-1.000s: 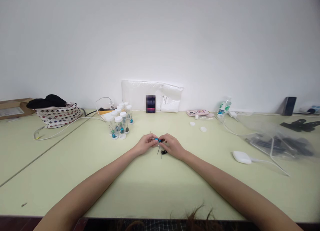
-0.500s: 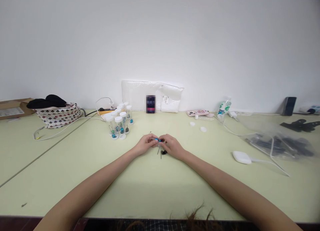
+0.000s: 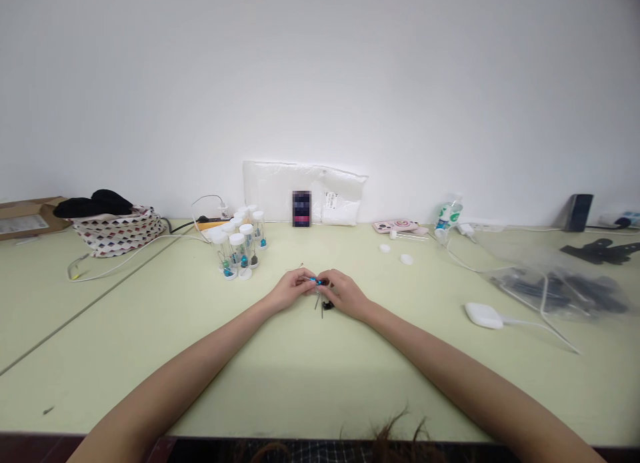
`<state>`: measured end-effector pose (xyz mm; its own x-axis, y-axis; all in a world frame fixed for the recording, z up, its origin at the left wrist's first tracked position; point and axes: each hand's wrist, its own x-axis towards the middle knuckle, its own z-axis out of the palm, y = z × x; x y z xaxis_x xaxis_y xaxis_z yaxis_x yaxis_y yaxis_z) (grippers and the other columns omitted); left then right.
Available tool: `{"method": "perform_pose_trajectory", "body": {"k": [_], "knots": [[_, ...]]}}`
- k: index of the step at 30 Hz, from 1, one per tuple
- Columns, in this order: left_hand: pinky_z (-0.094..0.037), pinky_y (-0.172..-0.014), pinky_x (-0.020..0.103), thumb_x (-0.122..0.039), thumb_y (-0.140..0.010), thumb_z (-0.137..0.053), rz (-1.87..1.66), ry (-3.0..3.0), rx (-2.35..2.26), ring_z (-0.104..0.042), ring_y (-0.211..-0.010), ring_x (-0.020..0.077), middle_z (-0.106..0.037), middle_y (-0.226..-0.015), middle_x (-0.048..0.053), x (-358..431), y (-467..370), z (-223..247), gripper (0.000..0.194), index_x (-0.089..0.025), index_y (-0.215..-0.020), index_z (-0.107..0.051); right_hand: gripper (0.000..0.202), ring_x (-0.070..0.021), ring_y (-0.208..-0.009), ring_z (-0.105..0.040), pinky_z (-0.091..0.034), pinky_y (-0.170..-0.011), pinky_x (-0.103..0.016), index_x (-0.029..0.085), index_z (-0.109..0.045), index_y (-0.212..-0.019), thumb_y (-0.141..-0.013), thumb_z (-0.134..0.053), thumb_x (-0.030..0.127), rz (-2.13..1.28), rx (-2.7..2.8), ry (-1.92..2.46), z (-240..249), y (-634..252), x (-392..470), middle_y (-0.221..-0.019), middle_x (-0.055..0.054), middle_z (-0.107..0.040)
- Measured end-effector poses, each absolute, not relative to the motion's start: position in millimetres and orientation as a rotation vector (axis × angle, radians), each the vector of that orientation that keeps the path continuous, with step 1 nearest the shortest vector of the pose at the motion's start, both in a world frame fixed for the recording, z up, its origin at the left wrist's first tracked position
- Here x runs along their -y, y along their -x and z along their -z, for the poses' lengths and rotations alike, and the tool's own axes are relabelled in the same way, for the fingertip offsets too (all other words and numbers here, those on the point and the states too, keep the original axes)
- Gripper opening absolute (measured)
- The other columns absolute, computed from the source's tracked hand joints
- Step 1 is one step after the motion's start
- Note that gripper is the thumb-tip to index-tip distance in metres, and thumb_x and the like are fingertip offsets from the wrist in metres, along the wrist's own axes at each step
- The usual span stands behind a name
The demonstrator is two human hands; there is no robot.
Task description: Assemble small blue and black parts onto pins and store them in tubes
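My left hand [image 3: 291,289] and my right hand [image 3: 345,293] meet over the middle of the table. Between their pinched fingertips is a small shiny blue piece [image 3: 318,281], gripped from both sides; its exact kind is too small to make out. Thin dark rods [image 3: 322,309] show just below the fingers, and whether they belong to the blue piece I cannot tell. A small black part [image 3: 328,305] is under my right fingers, partly hidden. Just beyond my left fingers, a thin wire-like piece [image 3: 301,265] lies on the table.
Several clear tubes with white caps [image 3: 245,230] stand left of my hands, with blue and green bits inside. A phone [image 3: 302,209] leans against bubble wrap [image 3: 270,183] at the wall. White caps [image 3: 407,259], a bottle [image 3: 449,216], a white charger [image 3: 484,315] and plastic bags [image 3: 565,289] are rightward.
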<state>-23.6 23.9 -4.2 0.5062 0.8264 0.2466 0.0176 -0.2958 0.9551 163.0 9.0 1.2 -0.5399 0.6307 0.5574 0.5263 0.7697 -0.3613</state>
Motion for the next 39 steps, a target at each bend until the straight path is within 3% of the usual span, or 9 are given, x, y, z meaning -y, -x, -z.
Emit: {"method": "perform_pose_trajectory", "body": {"k": [14,21,39], "knots": [[-0.042,-0.066,0.025,-0.037,-0.074,-0.056,-0.965,-1.68,-0.704,-0.054,-0.066,0.0117,-0.057,-0.069,0.002,-24.5,23.5,5.1,0.028,-0.013,-0.088,-0.056,0.018,-0.0163,-0.079,-0.053,-0.044,-0.07,-0.03,0.021,-0.049,-0.101,-0.087,-0.038,0.024,-0.193,2.256,0.876,0.0,-162.9,-9.6,-0.086,-0.006,-0.057],[-0.043,-0.069,0.027,-0.037,-0.074,-0.056,-0.948,-1.659,-0.723,-0.055,-0.07,0.0126,-0.06,-0.077,0.005,-25.3,23.3,6.4,0.03,-0.012,-0.091,-0.055,0.016,-0.0167,-0.08,-0.052,-0.044,-0.07,-0.03,0.02,-0.05,-0.099,-0.084,-0.045,0.024,-0.175,2.257,0.831,1.2,-163.8,-11.3,-0.087,-0.006,-0.056],[-0.041,-0.066,0.025,-0.036,-0.074,-0.056,-0.961,-1.683,-0.706,-0.053,-0.066,0.011,-0.057,-0.071,0.003,-23.5,23.7,3.7,0.028,-0.012,-0.089,-0.056,0.017,-0.0162,-0.079,-0.052,-0.043,-0.07,-0.029,0.02,-0.049,-0.1,-0.085,-0.042,0.024,-0.188,2.26,0.846,1.1,-163.3,-11.0,-0.086,-0.006,-0.056]]}}
